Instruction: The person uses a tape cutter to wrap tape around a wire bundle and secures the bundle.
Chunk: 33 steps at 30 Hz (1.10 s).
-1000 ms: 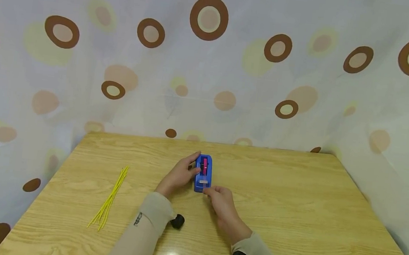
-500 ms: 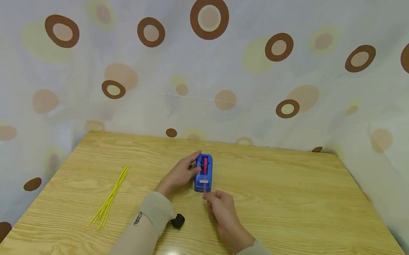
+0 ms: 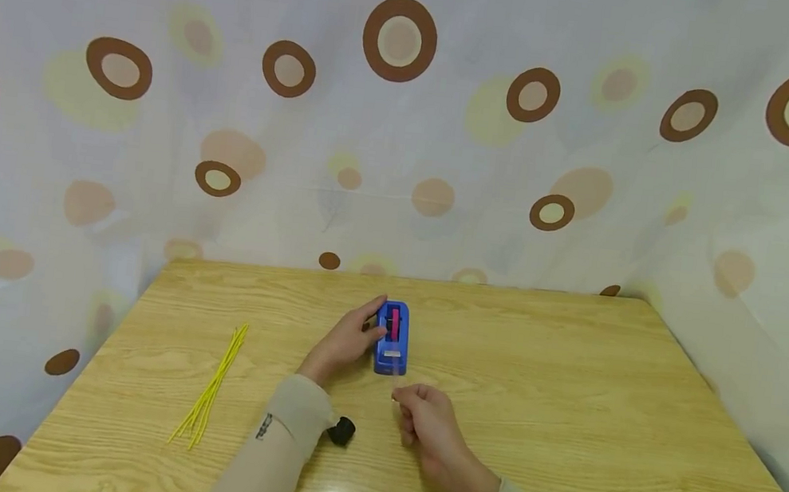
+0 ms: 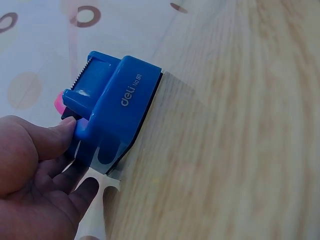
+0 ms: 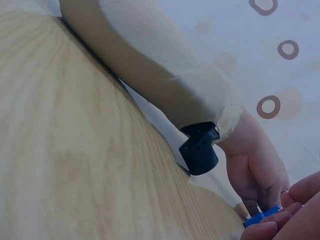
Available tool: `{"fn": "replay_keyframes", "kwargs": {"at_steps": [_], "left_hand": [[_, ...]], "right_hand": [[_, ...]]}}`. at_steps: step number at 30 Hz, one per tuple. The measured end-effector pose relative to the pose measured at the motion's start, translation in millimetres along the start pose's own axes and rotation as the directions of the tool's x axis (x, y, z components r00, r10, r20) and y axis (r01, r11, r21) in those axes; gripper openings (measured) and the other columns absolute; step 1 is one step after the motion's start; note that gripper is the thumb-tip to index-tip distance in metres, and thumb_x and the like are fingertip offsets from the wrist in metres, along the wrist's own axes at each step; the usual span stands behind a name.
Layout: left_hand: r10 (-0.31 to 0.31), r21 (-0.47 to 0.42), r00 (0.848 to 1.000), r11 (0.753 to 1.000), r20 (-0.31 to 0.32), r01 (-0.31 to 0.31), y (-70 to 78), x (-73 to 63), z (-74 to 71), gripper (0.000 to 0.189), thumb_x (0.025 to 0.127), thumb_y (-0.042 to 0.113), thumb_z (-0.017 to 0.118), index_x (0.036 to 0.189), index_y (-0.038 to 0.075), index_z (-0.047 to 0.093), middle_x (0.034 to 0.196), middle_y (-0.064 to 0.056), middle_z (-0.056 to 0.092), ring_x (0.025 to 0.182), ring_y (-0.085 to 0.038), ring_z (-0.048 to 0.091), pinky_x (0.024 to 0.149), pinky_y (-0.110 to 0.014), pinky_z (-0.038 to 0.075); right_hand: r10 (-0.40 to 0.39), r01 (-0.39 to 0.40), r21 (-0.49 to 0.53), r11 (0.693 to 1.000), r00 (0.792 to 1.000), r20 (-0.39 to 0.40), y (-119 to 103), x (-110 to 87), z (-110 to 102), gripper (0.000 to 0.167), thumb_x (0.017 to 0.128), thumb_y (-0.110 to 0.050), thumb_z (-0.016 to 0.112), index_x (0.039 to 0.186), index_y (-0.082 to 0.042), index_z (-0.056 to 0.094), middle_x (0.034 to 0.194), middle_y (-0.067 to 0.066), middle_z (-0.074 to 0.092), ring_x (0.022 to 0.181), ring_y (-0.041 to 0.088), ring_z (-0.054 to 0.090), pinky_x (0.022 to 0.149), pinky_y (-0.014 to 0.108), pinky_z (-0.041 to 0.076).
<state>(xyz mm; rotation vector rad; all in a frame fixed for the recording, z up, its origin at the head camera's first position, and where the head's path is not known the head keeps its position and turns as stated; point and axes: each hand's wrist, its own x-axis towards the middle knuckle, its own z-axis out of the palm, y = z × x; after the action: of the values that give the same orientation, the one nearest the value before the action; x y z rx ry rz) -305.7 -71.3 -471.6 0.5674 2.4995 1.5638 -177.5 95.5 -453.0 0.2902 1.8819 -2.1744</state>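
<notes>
A blue tape dispenser [image 3: 391, 364] stands on the table, its pink-cored roll [image 3: 395, 325] seen from above. From its left side my left hand [image 3: 343, 345] grips it, the thumb near the roll. In the left wrist view the dispenser [image 4: 117, 107] shows its toothed cutter [image 4: 81, 74] and a "deli" label. A clear strip of tape [image 3: 396, 380] runs from the cutter toward me, and my right hand [image 3: 435, 427] pinches its free end between thumb and forefinger. In the right wrist view, the right hand's fingers [image 5: 295, 217] partly hide the dispenser [image 5: 260, 217].
A loose bundle of thin yellow sticks [image 3: 209, 388] lies on the wooden table [image 3: 567, 392] to the left. A black wrist camera [image 3: 342, 431] juts from the left sleeve, low over the table. Patterned cloth [image 3: 436, 122] hangs behind and at both sides.
My right hand has drawn back from the dispenser, toward me and slightly right, and the strip of tape has become longer. The left hand keeps its grip on the dispenser in place.
</notes>
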Motion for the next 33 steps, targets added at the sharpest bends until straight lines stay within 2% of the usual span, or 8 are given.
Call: {"fn": "replay_keyframes", "kwargs": {"at_steps": [4, 11, 16, 24, 27, 33], "left_hand": [[0.002, -0.001, 1.000, 1.000, 0.001, -0.002, -0.8, 0.5, -0.6, 0.058, 0.103, 0.005, 0.051, 0.156, 0.005, 0.027, 0.158, -0.015, 0.029, 0.142, -0.036, 0.029, 0.112, -0.048, 0.028], [0.014, 0.004, 1.000, 1.000, 0.006, -0.014, -5.7, 3.6, -1.4, 0.058, 0.103, 0.007, 0.051, 0.156, 0.005, 0.026, 0.158, -0.014, 0.028, 0.142, -0.035, 0.029, 0.112, -0.048, 0.028], [0.009, 0.003, 1.000, 1.000, 0.014, -0.009, -4.7, 2.8, -1.5, 0.059, 0.103, 0.007, 0.050, 0.156, 0.005, 0.025, 0.159, -0.014, 0.027, 0.142, -0.036, 0.030, 0.112, -0.048, 0.028], [0.017, 0.009, 0.999, 1.000, 0.028, -0.017, -4.2, 4.5, -0.2, 0.059, 0.104, 0.007, 0.048, 0.157, 0.006, 0.022, 0.159, -0.015, 0.026, 0.144, -0.031, 0.026, 0.114, -0.046, 0.024], [0.017, 0.006, 0.999, 1.000, 0.031, -0.017, -2.0, 4.7, 0.2, 0.059, 0.104, 0.007, 0.047, 0.157, 0.006, 0.021, 0.159, -0.015, 0.025, 0.145, -0.030, 0.023, 0.115, -0.045, 0.022], [-0.023, 0.024, 1.000, 0.999, 0.002, 0.023, 1.6, 1.4, 1.2, 0.059, 0.104, 0.008, 0.049, 0.157, 0.009, 0.024, 0.160, -0.012, 0.025, 0.146, -0.029, 0.022, 0.116, -0.045, 0.021]], "right_hand": [[0.019, -0.019, 0.011, 1.000, 0.999, 0.028, 3, -5.7, 0, 0.018, 0.095, -0.011, 0.059, 0.079, -0.007, 0.051, 0.065, -0.001, 0.040, 0.057, 0.013, 0.036, 0.050, 0.024, 0.031], [-0.027, 0.027, 0.015, 1.000, 0.999, 0.019, 5, -14.5, 1, 0.018, 0.096, -0.011, 0.057, 0.080, -0.009, 0.049, 0.065, -0.001, 0.041, 0.057, 0.012, 0.036, 0.049, 0.023, 0.031], [-0.028, 0.028, -0.005, 1.000, 1.000, 0.014, 8, -20.6, 2, 0.019, 0.096, -0.011, 0.058, 0.078, -0.009, 0.050, 0.066, -0.002, 0.042, 0.059, 0.012, 0.037, 0.050, 0.022, 0.032], [-0.033, 0.033, -0.003, 0.999, 0.999, 0.021, 11, -30.3, 4, 0.013, 0.096, -0.008, 0.059, 0.085, -0.001, 0.060, 0.071, 0.001, 0.055, 0.064, 0.011, 0.052, 0.060, 0.024, 0.047], [-0.052, 0.052, -0.009, 0.999, 0.998, 0.023, 12, -31.3, 3, 0.012, 0.096, -0.008, 0.059, 0.087, 0.001, 0.060, 0.071, 0.002, 0.056, 0.064, 0.011, 0.052, 0.061, 0.024, 0.047], [-0.057, 0.057, -0.003, 0.998, 0.998, 0.017, 14, -31.9, 0, 0.014, 0.095, -0.007, 0.061, 0.087, 0.004, 0.062, 0.068, 0.002, 0.057, 0.061, 0.011, 0.051, 0.058, 0.023, 0.045]]}}
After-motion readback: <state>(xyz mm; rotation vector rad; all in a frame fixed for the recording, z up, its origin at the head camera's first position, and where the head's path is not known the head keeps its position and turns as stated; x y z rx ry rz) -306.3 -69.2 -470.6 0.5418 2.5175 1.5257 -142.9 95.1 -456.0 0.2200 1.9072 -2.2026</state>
